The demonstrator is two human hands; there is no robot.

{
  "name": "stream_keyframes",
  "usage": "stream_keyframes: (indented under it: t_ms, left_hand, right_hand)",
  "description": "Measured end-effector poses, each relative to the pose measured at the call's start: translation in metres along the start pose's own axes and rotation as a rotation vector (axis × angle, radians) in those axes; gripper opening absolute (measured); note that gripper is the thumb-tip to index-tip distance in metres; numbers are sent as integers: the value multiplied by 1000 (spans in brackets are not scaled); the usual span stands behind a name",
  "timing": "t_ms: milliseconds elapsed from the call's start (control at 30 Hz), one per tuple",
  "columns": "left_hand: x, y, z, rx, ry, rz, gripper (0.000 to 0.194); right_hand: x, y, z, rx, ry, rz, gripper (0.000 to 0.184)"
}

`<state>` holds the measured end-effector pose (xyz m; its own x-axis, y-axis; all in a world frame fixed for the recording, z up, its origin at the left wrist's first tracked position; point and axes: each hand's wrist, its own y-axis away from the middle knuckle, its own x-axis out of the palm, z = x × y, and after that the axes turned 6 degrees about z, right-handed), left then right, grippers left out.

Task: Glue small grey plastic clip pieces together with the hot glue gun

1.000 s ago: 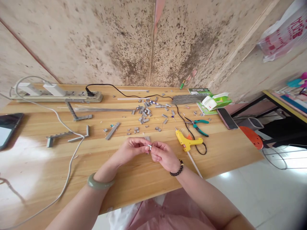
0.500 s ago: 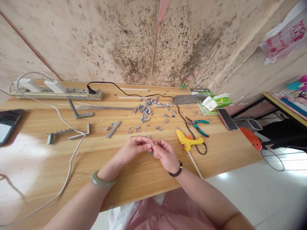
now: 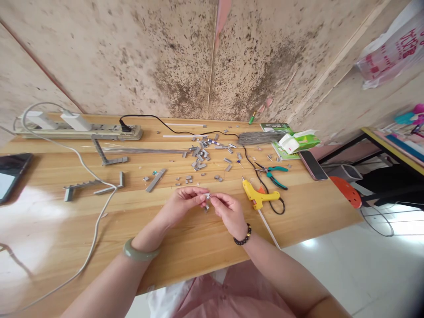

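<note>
My left hand (image 3: 183, 202) and my right hand (image 3: 228, 211) meet over the wooden table (image 3: 185, 238), fingertips pinched together on one small grey piece (image 3: 207, 195). Another small grey piece (image 3: 207, 206) lies on the table just below the fingers. A jade bangle (image 3: 138, 251) is on my left wrist and a dark bead bracelet (image 3: 243, 236) on my right. Several loose grey pieces (image 3: 200, 159) are scattered further back on the table.
A yellow glue gun (image 3: 260, 196) with a black cord lies right of my hands, teal pliers (image 3: 273, 173) beyond it. A power strip (image 3: 82, 130), white cable (image 3: 96, 221), grey strips (image 3: 155, 180), wire bundles (image 3: 261, 137), a phone (image 3: 313, 164) and a tablet (image 3: 9, 176) also rest here.
Both hands have stayed together on the small piece and drifted slightly away from me; the view shifted a little.
</note>
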<state>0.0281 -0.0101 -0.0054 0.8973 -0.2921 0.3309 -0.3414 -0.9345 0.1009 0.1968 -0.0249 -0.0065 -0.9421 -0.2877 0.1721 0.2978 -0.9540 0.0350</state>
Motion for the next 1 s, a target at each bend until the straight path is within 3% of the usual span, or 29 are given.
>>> stream_keyframes:
  t_ms: [333,500,633,833,1000]
  left_hand:
    - [8,1,-7,64,-317,-100,32]
    - [7,1,-6,63,-379,-136,31]
    - [6,1,-7,36,-369,-126,31]
    - [2,0,-5,40,-385,-86,27]
    - [3,2,-3,54,-415,-34,25]
  right_hand:
    - [-1,0,1,-119,298,-48,19]
    - [-3,-1,1,-53,282,-16,23]
    - [-4,-2,0,-6,265,3,25]
    - [0,0,0,-97,294,32,23]
    - [0,1,3,-72,356,21,24]
